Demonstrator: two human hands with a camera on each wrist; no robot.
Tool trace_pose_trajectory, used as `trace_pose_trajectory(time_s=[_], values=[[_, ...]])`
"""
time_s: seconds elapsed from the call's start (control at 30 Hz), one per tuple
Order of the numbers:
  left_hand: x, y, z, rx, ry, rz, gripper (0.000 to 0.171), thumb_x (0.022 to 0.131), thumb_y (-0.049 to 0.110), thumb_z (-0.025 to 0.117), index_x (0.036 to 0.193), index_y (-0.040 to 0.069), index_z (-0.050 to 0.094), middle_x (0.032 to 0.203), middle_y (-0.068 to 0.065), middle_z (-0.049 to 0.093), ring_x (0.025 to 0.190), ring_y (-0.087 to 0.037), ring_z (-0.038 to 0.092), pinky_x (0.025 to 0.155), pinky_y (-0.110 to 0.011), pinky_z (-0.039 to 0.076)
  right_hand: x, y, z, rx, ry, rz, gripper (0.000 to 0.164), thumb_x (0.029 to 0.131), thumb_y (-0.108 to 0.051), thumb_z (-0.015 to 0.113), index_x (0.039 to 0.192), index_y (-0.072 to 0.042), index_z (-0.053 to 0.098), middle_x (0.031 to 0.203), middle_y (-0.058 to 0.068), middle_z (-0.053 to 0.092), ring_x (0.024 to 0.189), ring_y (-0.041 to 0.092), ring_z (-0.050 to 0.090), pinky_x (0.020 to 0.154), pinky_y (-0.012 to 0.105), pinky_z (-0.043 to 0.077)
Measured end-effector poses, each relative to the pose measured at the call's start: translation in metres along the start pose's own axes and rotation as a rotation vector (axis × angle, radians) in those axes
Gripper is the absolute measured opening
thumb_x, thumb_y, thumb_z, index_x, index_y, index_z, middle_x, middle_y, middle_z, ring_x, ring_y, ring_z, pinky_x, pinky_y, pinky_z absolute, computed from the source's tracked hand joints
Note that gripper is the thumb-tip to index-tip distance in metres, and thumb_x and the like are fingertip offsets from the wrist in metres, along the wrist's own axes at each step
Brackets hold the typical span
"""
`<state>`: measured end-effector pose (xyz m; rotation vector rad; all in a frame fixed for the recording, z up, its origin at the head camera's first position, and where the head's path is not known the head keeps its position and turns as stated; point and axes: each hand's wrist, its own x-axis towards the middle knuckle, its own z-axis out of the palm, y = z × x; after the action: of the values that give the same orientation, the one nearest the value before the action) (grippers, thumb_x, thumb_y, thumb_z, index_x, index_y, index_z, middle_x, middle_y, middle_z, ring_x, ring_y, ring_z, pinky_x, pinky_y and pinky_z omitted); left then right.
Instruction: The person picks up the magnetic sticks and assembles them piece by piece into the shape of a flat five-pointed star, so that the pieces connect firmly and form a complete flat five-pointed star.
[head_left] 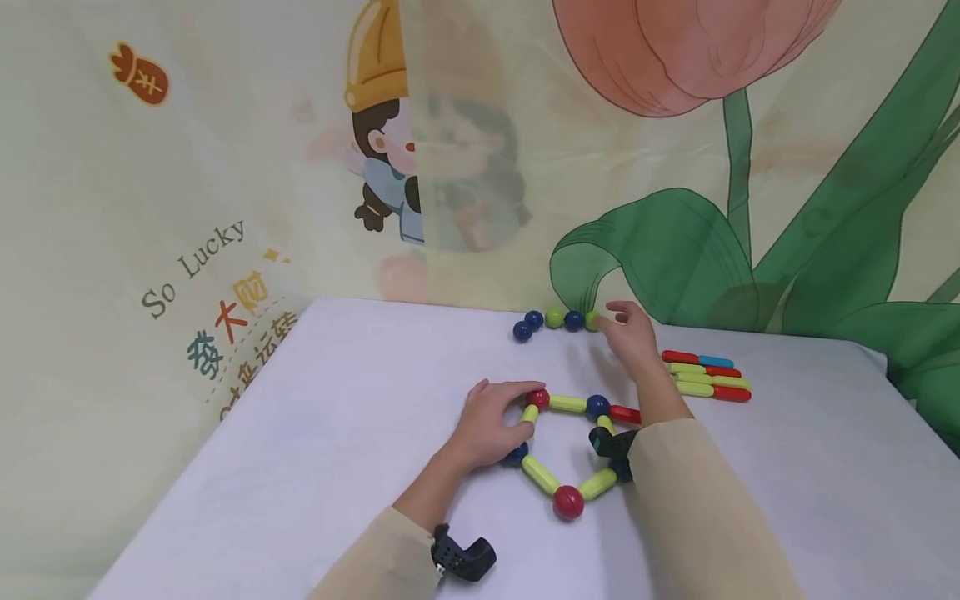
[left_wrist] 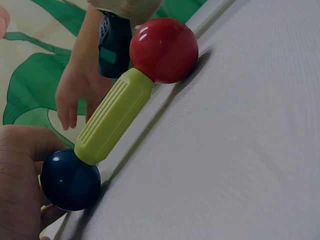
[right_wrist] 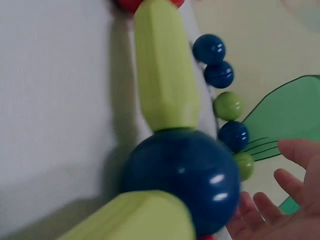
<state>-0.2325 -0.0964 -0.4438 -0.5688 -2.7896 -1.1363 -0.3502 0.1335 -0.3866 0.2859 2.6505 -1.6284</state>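
A ring of toy building rods and balls lies on the table, made of yellow-green rods [head_left: 567, 404] joined by red balls [head_left: 568, 502] and blue balls [head_left: 597, 406]. A red rod [head_left: 625, 414] sticks out from its far right corner. My left hand [head_left: 487, 421] grips the ring's left side, index finger on the far red ball, thumb lower by the yellow-green rod; the left wrist view shows it around a blue ball [left_wrist: 70, 180]. At the back, my right hand [head_left: 630, 333] reaches to a green ball [head_left: 592, 321], fingers spread in the right wrist view [right_wrist: 280, 195]; contact is unclear.
Loose blue balls [head_left: 522, 331] and another green ball [head_left: 554, 317] sit in a row along the back edge. Several two-coloured pairs of rods [head_left: 712, 392] lie right of my right forearm. A printed cloth [head_left: 480, 167] hangs behind the white table [head_left: 300, 433].
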Motion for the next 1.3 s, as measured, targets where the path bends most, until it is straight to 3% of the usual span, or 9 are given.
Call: trace_pose_trajectory(time_s=[0.2,0.6,0.8,1.0,1.17,1.3], values=[[0.001,0.003,0.002,0.013,-0.001,-0.001,0.055,0.088,0.023,0.063,0.143,0.024,0.062,0.144,0.002,0.065,0.141,-0.021,0.053,0.127,-0.059,0.018,0.013,0.013,0.003,-0.122,-0.07,0.003,0.07,0.103,-0.024,0.054,0.163,-0.006,0.023,0.164,0.029,0.028,0.148,0.047,0.035,0.121,0.057,0.036],[-0.003,0.005,-0.003,0.012,0.0,-0.022,0.054,0.088,0.023,0.063,0.143,0.023,0.062,0.143,0.002,0.065,0.141,-0.021,0.053,0.127,-0.059,0.017,0.031,0.021,0.011,-0.343,-0.157,-0.08,0.07,0.101,-0.026,0.055,0.164,-0.016,0.026,0.154,0.032,0.036,0.14,0.049,0.041,0.117,0.063,0.037],[-0.003,0.006,-0.002,0.012,-0.002,-0.021,0.054,0.089,0.023,0.063,0.142,0.024,0.062,0.143,0.002,0.065,0.14,-0.021,0.054,0.127,-0.06,0.017,0.028,0.021,0.01,-0.326,-0.092,-0.107,0.059,0.101,-0.02,0.055,0.155,-0.006,0.036,0.144,0.03,0.044,0.13,0.044,0.047,0.114,0.058,0.042],[-0.002,0.007,-0.002,0.008,0.004,-0.012,0.053,0.089,0.022,0.064,0.142,0.023,0.062,0.143,0.002,0.065,0.139,-0.021,0.054,0.127,-0.06,0.017,0.023,0.019,0.008,-0.34,-0.018,-0.109,0.048,0.101,-0.017,0.054,0.146,-0.004,0.044,0.135,0.027,0.055,0.122,0.042,0.053,0.109,0.056,0.046],[-0.002,0.007,-0.002,0.017,0.005,-0.01,0.053,0.089,0.022,0.064,0.142,0.023,0.062,0.142,0.002,0.066,0.139,-0.021,0.055,0.127,-0.06,0.018,0.021,0.019,0.008,-0.352,-0.007,-0.095,0.046,0.101,-0.019,0.056,0.144,-0.002,0.048,0.133,0.027,0.058,0.118,0.04,0.055,0.107,0.054,0.048],[-0.003,0.006,-0.002,0.022,0.006,-0.015,0.053,0.089,0.022,0.064,0.142,0.022,0.062,0.141,0.002,0.066,0.138,-0.021,0.055,0.127,-0.06,0.018,0.019,0.019,0.009,-0.292,0.007,-0.055,0.049,0.102,-0.023,0.056,0.144,0.0,0.048,0.135,0.027,0.058,0.121,0.04,0.054,0.106,0.052,0.048]])
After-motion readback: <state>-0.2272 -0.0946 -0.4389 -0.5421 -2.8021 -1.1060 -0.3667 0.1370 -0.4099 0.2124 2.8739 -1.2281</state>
